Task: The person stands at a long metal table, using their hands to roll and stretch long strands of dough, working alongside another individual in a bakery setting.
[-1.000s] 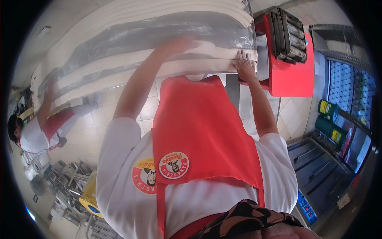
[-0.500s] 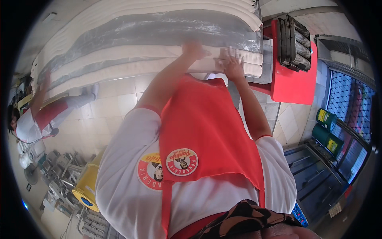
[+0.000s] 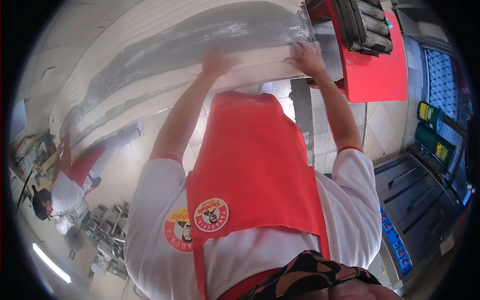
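Observation:
Long pale dough strips (image 3: pixel 260 67) lie side by side along a floured grey metal table (image 3: pixel 190 32), with a bare floured band between them and the layered dough farther back. My left hand (image 3: pixel 216 63) is on the nearer strips, its fingers smeared by motion. At the right end of the strips, near the table's edge, my right hand (image 3: pixel 306 58) rests with fingers apart and bent on the dough. Both forearms reach up from either side of my red apron (image 3: pixel 250 160).
A red table (image 3: pixel 377 80) at the right holds dark baking moulds (image 3: pixel 367 25). A co-worker (image 3: pixel 67 187) stands at the table's far left end. Green cylindrical containers (image 3: pixel 432 142), a steel appliance (image 3: pixel 407 200) and a grilled window (image 3: pixel 440 85) are on the right; metal equipment (image 3: pixel 107 225) is lower left.
My right hand moved inward along the strips, then back outward and farther up to the right end. My left hand shifted right, then back left. The view has shifted slightly.

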Action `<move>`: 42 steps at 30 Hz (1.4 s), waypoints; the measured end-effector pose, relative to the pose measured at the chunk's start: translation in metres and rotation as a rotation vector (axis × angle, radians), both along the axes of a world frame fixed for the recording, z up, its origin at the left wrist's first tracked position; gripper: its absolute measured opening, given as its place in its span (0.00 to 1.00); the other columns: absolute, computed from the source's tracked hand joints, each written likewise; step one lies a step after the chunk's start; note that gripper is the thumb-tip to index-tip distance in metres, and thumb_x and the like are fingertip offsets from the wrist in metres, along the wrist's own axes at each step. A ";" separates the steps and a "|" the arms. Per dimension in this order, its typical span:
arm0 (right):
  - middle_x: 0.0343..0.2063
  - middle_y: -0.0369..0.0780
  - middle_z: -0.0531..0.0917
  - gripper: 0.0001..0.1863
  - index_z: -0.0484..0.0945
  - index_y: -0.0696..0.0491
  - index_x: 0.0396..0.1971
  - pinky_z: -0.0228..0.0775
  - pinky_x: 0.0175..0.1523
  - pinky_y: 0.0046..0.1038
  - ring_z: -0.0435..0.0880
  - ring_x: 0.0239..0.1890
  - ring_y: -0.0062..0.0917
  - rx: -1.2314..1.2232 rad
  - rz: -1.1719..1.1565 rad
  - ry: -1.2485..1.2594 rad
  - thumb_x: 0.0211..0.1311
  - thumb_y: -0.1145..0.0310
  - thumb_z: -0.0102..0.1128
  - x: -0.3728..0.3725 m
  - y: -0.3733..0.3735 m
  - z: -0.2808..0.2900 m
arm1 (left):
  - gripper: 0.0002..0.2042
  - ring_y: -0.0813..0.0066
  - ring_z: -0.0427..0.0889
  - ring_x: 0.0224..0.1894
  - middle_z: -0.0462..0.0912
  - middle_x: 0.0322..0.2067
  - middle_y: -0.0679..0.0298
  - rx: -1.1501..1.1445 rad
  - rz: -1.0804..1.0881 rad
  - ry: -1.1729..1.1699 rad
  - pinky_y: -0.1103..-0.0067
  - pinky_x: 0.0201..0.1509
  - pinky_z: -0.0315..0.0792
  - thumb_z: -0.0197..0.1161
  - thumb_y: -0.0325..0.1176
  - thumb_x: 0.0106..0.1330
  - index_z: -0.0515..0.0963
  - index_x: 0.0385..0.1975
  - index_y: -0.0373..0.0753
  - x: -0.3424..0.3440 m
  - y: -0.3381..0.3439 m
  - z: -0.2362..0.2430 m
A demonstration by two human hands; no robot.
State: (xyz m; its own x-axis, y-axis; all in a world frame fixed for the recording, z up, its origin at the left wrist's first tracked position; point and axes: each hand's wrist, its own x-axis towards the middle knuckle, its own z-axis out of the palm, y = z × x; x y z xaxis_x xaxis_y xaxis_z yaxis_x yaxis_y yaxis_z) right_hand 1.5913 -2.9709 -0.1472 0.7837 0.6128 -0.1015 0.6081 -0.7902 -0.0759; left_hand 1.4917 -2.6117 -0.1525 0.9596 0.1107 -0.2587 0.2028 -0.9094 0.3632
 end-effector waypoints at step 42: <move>0.73 0.37 0.64 0.39 0.61 0.38 0.74 0.51 0.73 0.66 0.60 0.75 0.37 0.013 -0.130 0.159 0.66 0.47 0.64 -0.118 0.270 0.020 | 0.48 0.52 0.65 0.73 0.68 0.70 0.49 0.157 -0.251 0.094 0.45 0.73 0.57 0.67 0.70 0.55 0.72 0.66 0.35 -0.048 0.268 0.042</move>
